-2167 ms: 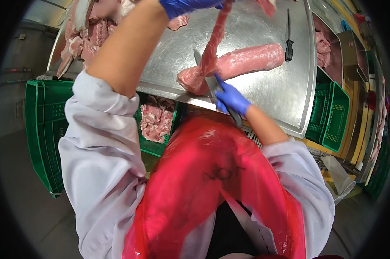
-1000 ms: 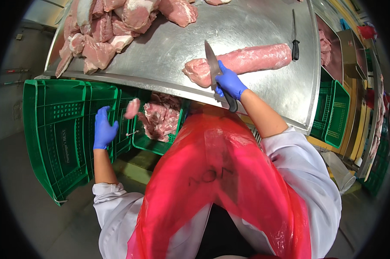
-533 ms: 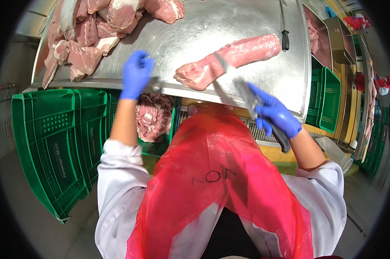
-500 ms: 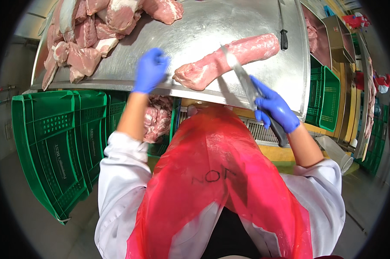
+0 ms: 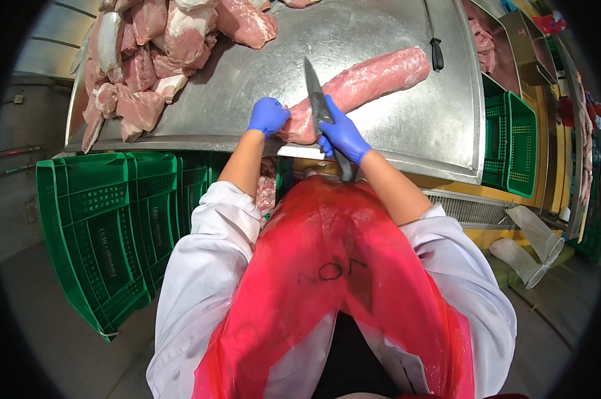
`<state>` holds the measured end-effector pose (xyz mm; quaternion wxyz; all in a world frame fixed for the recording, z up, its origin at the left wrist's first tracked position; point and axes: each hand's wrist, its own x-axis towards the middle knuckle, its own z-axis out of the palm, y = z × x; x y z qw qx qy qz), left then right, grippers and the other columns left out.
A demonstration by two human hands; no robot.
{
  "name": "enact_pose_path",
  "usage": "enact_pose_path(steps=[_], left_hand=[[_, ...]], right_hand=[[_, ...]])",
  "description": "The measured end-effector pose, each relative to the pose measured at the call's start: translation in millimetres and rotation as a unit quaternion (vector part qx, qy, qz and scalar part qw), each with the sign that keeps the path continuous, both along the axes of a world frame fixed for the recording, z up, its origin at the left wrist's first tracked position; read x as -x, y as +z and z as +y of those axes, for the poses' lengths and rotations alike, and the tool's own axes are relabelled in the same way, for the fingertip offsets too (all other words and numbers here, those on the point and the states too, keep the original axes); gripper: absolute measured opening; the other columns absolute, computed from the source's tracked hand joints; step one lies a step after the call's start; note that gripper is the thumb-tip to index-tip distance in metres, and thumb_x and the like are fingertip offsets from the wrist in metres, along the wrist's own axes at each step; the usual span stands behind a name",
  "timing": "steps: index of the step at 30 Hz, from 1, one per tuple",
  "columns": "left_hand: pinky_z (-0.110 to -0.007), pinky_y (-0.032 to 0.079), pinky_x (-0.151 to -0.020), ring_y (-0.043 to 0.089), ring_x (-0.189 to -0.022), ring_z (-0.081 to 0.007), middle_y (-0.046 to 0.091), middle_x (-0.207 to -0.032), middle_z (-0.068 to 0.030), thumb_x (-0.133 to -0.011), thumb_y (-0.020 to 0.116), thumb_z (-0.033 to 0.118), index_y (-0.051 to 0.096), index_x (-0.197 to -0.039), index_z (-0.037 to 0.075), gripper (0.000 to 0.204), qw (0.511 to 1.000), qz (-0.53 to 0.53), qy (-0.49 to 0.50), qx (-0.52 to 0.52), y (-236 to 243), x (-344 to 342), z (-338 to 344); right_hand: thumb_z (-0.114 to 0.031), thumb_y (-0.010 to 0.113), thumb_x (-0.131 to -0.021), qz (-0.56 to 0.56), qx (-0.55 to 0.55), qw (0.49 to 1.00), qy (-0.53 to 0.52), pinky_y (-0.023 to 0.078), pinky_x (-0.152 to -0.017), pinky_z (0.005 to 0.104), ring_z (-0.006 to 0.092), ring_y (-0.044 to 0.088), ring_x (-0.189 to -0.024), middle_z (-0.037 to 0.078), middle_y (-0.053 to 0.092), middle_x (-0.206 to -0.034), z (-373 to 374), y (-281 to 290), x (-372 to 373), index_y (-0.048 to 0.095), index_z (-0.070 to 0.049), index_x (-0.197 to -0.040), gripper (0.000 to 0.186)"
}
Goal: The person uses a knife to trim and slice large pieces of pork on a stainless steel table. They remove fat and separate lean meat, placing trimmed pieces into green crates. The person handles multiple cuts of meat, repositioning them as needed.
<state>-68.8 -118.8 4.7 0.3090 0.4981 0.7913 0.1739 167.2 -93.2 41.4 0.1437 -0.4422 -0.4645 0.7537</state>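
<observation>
Holding a big knife (image 5: 317,93) in a tight fist, the right hand (image 5: 342,136) lays the blade across the near end of a long pink piece of meat (image 5: 367,86) on the shiny metal table (image 5: 406,139). The left hand (image 5: 268,116) pinches that end, fingers curled, at the table's front edge

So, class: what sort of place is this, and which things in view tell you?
Most likely a meat-cutting room. A long cut of raw meat lies on a steel table, the right hand holds a knife, and green crates stand below.
</observation>
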Motion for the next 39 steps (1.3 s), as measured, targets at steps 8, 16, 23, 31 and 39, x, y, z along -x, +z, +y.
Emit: enact_pose_path(steps=[8,16,23,31,39], left_hand=[[-0.037,0.05,-0.055,0.062,-0.057,-0.0178,0.066,-0.064,-0.0116,-0.083,0.076,0.019,0.066,-0.07,-0.002,0.027,0.985,-0.125,0.097,-0.071,-24.5,7.5,-19.6],[-0.032,0.047,-0.055,0.057,-0.059,-0.0111,0.061,-0.064,-0.0046,-0.087,0.077,0.019,0.063,-0.069,0.001,0.029,0.975,-0.137,0.124,-0.12,-3.6,2.1,-26.8],[-0.029,0.046,-0.057,0.057,-0.061,-0.0108,0.064,-0.071,-0.003,-0.091,0.073,0.018,0.066,-0.079,0.004,0.019,0.917,-0.294,0.223,-0.154,-9.2,38.8,-45.5],[-0.023,0.04,-0.06,0.05,-0.067,-0.0063,0.058,-0.077,0.0024,-0.093,0.069,0.009,0.068,-0.099,0.004,0.008,0.882,-0.28,0.226,-0.305,94.1,48.8,-103.2],[-0.038,0.052,-0.073,0.06,-0.078,-0.0218,0.064,-0.088,-0.0101,-0.083,0.08,0.017,0.062,-0.098,-0.001,0.03,0.953,0.13,0.27,-0.055,-8.3,106.0,-229.7]], right_hand=[[-0.012,0.04,-0.102,-0.078,-0.024,0.978,0.194,0.054,-0.048,0.0346,0.0189,0.06,-0.051,0.012,0.061,-0.069,-23.4,31.3,11.5,0.002,-0.012,-0.166,0.074],[-0.014,0.038,-0.104,-0.035,-0.006,0.98,0.197,0.054,-0.05,0.0334,0.0194,0.06,-0.051,0.012,0.061,-0.07,-17.1,6.9,31.7,0.001,-0.014,-0.166,0.072],[-0.008,0.04,-0.099,-0.071,-0.036,0.949,0.304,0.052,-0.048,0.0339,0.0199,0.06,-0.05,0.013,0.062,-0.069,-48.5,54.1,-4.8,-0.001,-0.013,-0.166,0.079],[-0.009,0.043,-0.098,-0.056,-0.141,0.913,0.378,0.052,-0.047,0.0355,0.019,0.061,-0.051,0.013,0.065,-0.07,-15.5,24.6,78.8,0.006,-0.012,-0.166,0.078],[-0.022,0.055,-0.098,-0.069,-0.31,0.921,0.226,0.058,-0.074,0.0345,0.0206,0.07,-0.077,0.013,0.07,-0.093,150.2,21.3,-72.2,0.021,-0.027,-0.166,0.076]])
